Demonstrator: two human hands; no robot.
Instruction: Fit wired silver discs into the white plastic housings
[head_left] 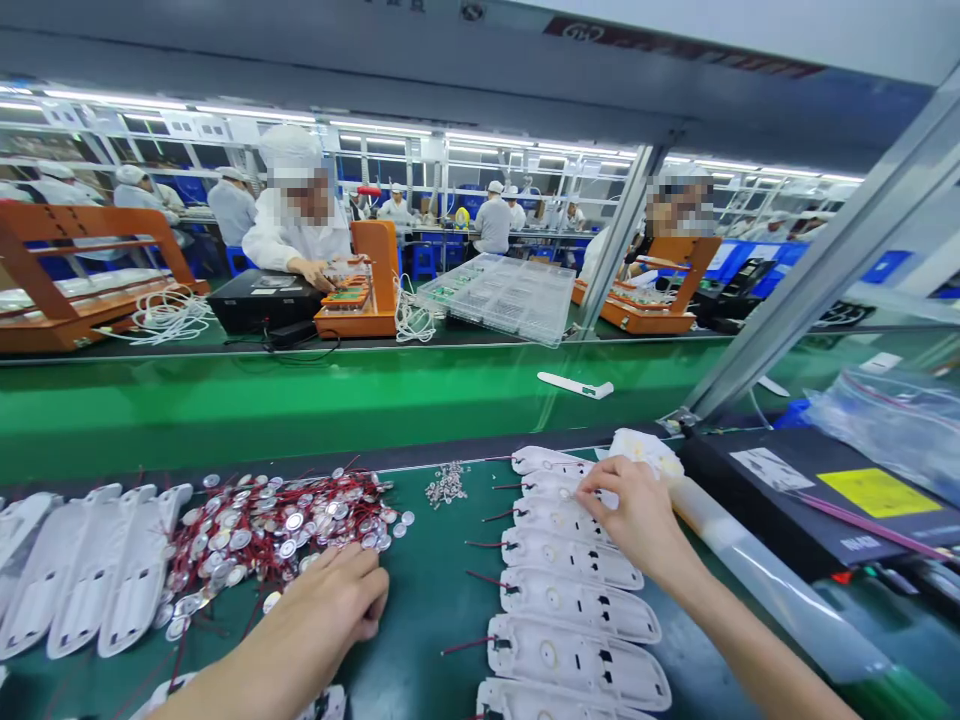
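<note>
My left hand (341,600) rests just in front of a heap of round silvery discs with red wires (277,525). Its fingers are curled inward, and whatever they hold, if anything, is hidden. Over the far end of a column of white plastic shells (574,590), my right hand (630,505) pinches thumb and forefinger together. Anything between those fingertips is too small to name. The shells lie side by side with their hollow side up, and short red wires stick out from their left ends. Round discs show inside several of them.
More white shells (124,570) lie at the left. Tiny metal parts (448,483) form a small pile on the green mat. A black box (817,500) and a clear plastic tube (780,570) flank my right arm. Across the bench, a co-worker (296,225) handles an orange fixture (360,300).
</note>
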